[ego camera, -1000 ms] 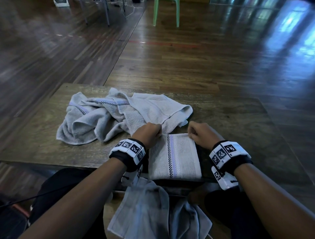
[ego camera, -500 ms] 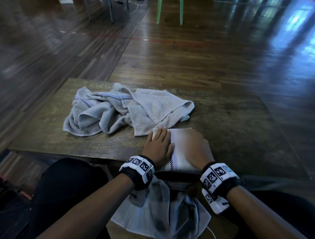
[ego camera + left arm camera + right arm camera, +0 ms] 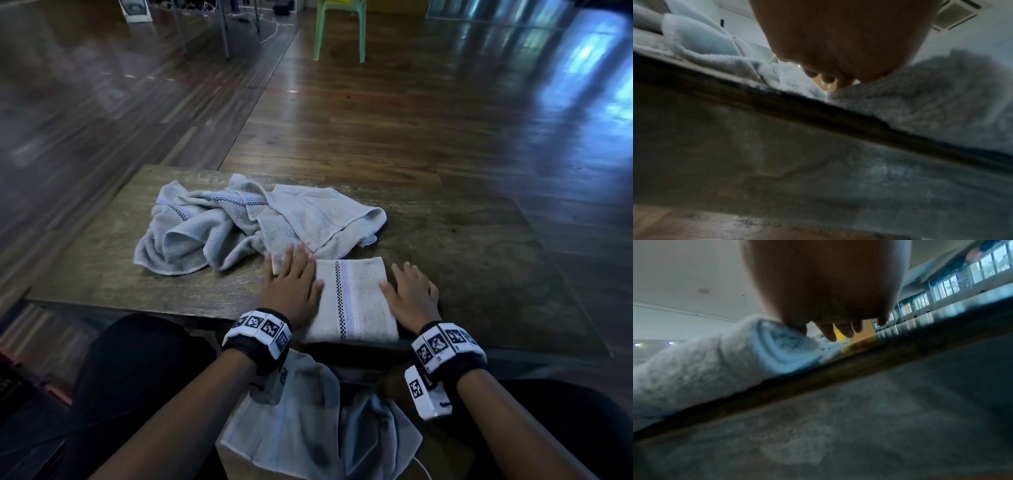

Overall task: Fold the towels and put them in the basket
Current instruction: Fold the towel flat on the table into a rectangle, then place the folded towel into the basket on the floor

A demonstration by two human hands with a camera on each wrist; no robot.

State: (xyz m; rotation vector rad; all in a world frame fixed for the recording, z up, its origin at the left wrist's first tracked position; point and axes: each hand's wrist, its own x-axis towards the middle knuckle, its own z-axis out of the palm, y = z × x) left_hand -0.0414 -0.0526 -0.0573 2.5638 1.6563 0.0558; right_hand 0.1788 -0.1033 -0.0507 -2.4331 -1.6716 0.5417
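Note:
A folded grey towel (image 3: 349,301) with a checked stripe lies at the near edge of the wooden table (image 3: 479,260). My left hand (image 3: 291,281) lies flat on its left side, fingers straight. My right hand (image 3: 411,291) lies flat at its right edge, fingers spread, partly on the table. In the right wrist view the folded towel (image 3: 715,356) shows its rolled fold under the fingers (image 3: 830,334). A crumpled pile of grey towels (image 3: 246,222) sits just beyond the left hand; the left wrist view shows this pile (image 3: 715,53) at left. No basket is in view.
Another grey towel (image 3: 308,421) hangs below the table's near edge over my lap. A green plastic chair (image 3: 339,31) and metal table legs (image 3: 222,31) stand far back on the wooden floor. The table's right half is bare wood.
Both hands went from gripping the towel's far edge to folding it toward me, then slid apart; they now lie flat on the folded towel's left and right sides.

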